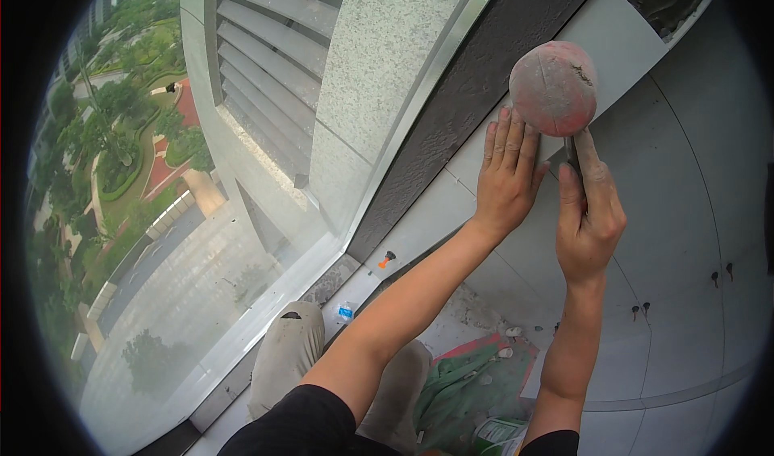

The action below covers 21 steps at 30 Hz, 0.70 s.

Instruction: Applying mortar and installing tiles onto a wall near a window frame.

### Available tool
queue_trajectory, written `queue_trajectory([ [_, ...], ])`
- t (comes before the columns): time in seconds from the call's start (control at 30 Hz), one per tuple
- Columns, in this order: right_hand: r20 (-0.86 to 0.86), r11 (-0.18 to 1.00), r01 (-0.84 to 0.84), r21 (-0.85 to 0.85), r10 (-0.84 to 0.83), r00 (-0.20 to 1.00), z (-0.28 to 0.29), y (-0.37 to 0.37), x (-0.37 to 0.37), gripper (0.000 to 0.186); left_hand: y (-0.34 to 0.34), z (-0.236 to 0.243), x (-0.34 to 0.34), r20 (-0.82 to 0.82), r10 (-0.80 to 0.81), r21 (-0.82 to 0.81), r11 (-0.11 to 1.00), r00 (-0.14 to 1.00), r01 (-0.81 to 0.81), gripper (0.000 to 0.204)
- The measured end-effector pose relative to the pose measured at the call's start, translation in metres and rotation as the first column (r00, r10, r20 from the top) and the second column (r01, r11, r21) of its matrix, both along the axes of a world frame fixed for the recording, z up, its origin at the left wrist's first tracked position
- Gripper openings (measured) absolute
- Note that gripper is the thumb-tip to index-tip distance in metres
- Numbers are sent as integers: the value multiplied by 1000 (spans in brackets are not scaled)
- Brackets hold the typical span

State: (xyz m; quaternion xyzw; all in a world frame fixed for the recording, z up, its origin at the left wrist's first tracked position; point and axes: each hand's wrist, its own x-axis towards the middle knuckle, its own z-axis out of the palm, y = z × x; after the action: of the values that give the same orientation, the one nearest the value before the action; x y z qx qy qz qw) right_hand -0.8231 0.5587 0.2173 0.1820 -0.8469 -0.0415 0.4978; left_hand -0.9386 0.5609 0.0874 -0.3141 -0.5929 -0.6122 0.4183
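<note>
In the head view my left hand (508,166) lies with fingers extended on a pale tile strip (605,29) that runs beside a dark window frame. Its fingertips are just under the dusty pinkish-grey mallet head (552,85), which is round and hides part of the strip. My right hand (591,210) is closed on the mallet's handle (572,154), below the head and to the right of my left hand.
A glass pane and railing at the left overlook greenery and paving far below. An orange-and-black clip (386,260) and blue-labelled plastic item (345,312) sit along the ledge. Large tiles (677,214) with clips fill the right, above a green cloth (463,383) near my legs.
</note>
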Motion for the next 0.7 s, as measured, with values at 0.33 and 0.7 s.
queue_trajectory([
  [0.33, 6, 994, 106, -34, -106, 994, -3, -2, 1, 38, -3, 2, -1, -14, -8, 13, 1000, 1000, 8, 87],
  [0.7, 114, 954, 143, -263, -116, 987, -11, -12, 16, 41, -11, 5, 1, -6, -10, 14, 1000, 1000, 10, 68],
])
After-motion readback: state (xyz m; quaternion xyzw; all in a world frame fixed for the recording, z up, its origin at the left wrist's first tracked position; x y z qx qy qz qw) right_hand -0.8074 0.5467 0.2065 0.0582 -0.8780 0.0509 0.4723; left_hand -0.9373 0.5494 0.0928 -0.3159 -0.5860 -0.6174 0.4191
